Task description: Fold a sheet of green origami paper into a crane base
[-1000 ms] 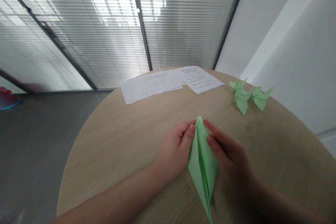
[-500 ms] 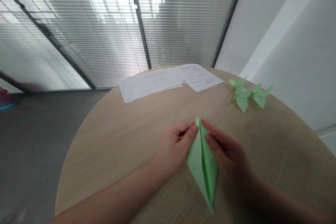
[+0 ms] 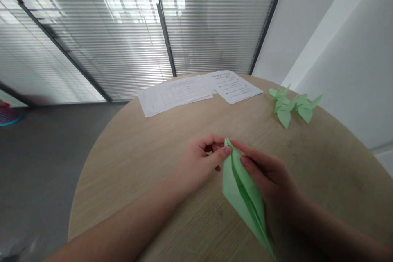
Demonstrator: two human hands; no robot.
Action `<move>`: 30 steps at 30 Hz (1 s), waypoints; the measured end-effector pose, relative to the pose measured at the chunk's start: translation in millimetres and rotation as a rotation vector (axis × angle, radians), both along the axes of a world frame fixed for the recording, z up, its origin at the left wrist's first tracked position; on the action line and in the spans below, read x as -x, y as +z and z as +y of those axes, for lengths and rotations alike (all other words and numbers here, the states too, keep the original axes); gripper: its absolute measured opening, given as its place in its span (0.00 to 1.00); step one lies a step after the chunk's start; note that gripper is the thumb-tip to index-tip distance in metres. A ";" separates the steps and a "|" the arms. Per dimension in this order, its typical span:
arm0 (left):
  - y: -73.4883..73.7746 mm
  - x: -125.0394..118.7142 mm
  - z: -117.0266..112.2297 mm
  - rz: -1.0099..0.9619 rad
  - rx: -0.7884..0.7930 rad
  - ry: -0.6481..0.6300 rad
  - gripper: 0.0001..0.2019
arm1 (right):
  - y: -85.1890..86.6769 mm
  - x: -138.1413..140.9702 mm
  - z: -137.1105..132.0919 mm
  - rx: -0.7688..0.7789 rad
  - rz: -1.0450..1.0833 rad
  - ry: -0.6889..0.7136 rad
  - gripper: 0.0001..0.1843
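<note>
A folded sheet of light green origami paper [image 3: 242, 188], long and kite-shaped with a slit down its middle, is held over the table between both hands. My left hand [image 3: 204, 157] pinches its narrow far tip between thumb and fingers. Along the right edge, close to that same tip, my right hand [image 3: 267, 172] grips the paper with its thumb on top and the fingers partly hidden behind. The paper's near point slants toward the bottom of the view, to the right.
The round wooden table [image 3: 147, 147] fills the lower view. Printed sheets [image 3: 181, 92] lie at its far edge, partly overlapping. Several folded green paper cranes [image 3: 285, 108] sit at the far right, near the white wall [image 3: 346, 77]. A basket [image 3: 7, 115] stands on the floor at left.
The folded paper has swung so its near point lies further right and lower. Its middle slit gapes a little wider. Both hands keep their hold near the tip.
</note>
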State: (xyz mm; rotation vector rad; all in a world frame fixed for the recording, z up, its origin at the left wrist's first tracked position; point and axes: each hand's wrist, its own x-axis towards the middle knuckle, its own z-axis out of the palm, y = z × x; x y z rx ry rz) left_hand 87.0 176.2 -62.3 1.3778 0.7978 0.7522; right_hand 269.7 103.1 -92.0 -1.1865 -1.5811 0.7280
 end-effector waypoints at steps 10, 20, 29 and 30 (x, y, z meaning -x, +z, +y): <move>7.0 17.1 14.9 0.649 -0.399 -0.373 0.07 | 14.2 -41.4 14.6 0.054 -0.504 0.221 0.11; 19.9 14.0 -8.3 1.004 -0.585 -0.256 0.10 | 51.9 -32.3 -27.5 -0.103 -0.784 0.180 0.10; 33.1 27.5 -25.9 0.889 -0.786 -0.494 0.06 | 34.3 -5.5 -24.4 -0.002 -0.989 0.383 0.07; 32.3 30.1 -28.5 0.857 -0.826 -0.460 0.07 | 34.8 -6.9 -23.4 -0.006 -0.981 0.410 0.08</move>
